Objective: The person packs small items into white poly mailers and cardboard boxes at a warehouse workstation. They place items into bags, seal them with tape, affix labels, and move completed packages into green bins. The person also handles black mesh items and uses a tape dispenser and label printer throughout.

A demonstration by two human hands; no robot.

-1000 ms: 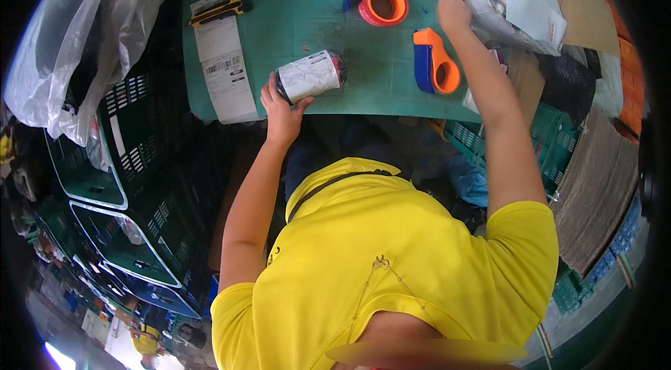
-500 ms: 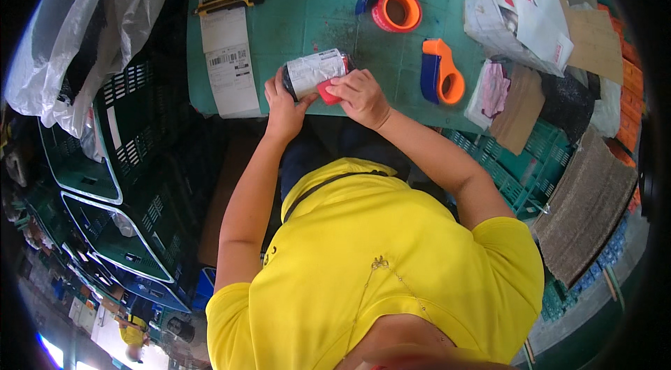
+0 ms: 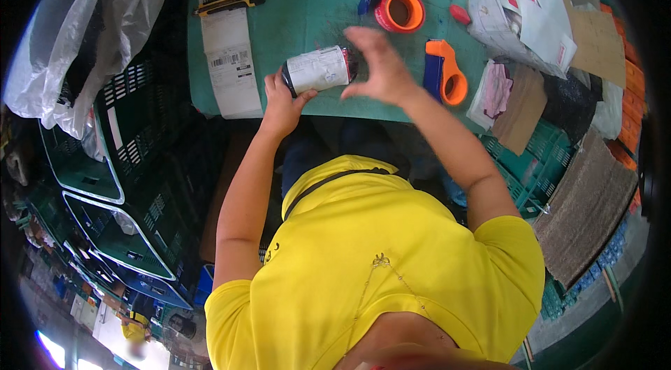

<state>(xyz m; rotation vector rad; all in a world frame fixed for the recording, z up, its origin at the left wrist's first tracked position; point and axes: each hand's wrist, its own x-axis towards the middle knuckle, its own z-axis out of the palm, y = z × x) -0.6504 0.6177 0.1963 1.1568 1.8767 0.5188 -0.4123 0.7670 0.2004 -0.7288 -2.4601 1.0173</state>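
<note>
A dark wrapped package (image 3: 316,70) with a white printed label lies near the front edge of the green table. My left hand (image 3: 282,103) grips its left end, thumb along the near side and fingers behind. My right hand (image 3: 383,70) is slightly blurred just beyond the package's right end, fingers apart and holding nothing. A small red object (image 3: 459,14) sits farther right on the table. Two orange-and-blue tape dispensers stand nearby: one dispenser (image 3: 400,6) with a red roll behind my right hand, another dispenser (image 3: 445,75) to its right.
A strip of printed labels (image 3: 231,76) lies at left under a yellow-black utility knife (image 3: 231,2). A white bag of papers (image 3: 493,17), cardboard (image 3: 521,101) and a pink bundle (image 3: 498,89) crowd the right side. Green crates (image 3: 129,125) and a clear plastic bag (image 3: 84,27) stand left.
My right hand has let go of the small red object, which now lies on the table by the white bag. That hand has opened and moved right. My left hand still holds the package.
</note>
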